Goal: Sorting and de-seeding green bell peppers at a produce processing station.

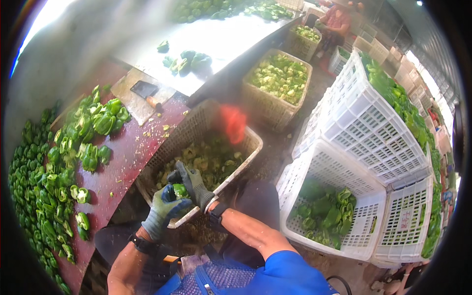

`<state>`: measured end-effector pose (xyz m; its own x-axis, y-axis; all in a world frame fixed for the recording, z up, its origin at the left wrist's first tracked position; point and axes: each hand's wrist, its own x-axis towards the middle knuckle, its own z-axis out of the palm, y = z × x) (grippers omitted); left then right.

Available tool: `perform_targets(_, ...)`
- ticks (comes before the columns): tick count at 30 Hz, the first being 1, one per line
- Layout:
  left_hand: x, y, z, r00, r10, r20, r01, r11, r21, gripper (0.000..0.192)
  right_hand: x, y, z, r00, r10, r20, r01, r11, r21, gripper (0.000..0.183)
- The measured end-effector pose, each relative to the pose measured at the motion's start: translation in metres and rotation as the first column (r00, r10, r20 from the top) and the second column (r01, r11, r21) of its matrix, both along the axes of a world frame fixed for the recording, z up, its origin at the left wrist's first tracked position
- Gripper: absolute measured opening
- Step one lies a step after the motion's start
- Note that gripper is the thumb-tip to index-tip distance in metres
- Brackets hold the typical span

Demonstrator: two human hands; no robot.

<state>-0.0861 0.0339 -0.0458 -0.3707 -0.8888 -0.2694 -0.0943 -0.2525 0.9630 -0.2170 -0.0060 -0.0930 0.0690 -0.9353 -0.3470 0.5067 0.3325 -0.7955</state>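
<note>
My left hand (164,206), in a grey and blue work glove, holds a green bell pepper (180,191) over the near end of a plastic crate of pepper scraps (254,142). Against the same pepper, on its right and far side, is my gloved right hand (191,182); its fingertips are partly hidden, so its grip is unclear. On the red work surface (129,162) to the left lie many green peppers, some cut open (105,121). A cleaver (145,90) with a wooden handle rests on a board (127,83) beyond them.
White crates (368,110) of green peppers stand stacked at the right, one lower crate (319,147) holding peppers. Ahead stands another crate of pale scraps (273,107). Beyond it a person (335,22) sits among crates. More peppers lie on the shiny metal table (221,40). A red blur crosses the scrap crate.
</note>
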Motion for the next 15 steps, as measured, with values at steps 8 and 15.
perform_targets(8,-0.018,0.005,0.041,0.874,0.087,0.478,0.096,0.934,-0.344,0.046,-0.013,-0.005,0.023,0.949,-0.225,-0.223,0.164,0.952,-0.260,0.053)
perform_targets(15,-0.001,-0.015,0.032,0.984,0.134,0.120,-0.098,0.958,-0.271,0.047,-0.009,0.009,0.031,0.989,0.049,-0.138,-0.125,0.776,-0.618,0.046)
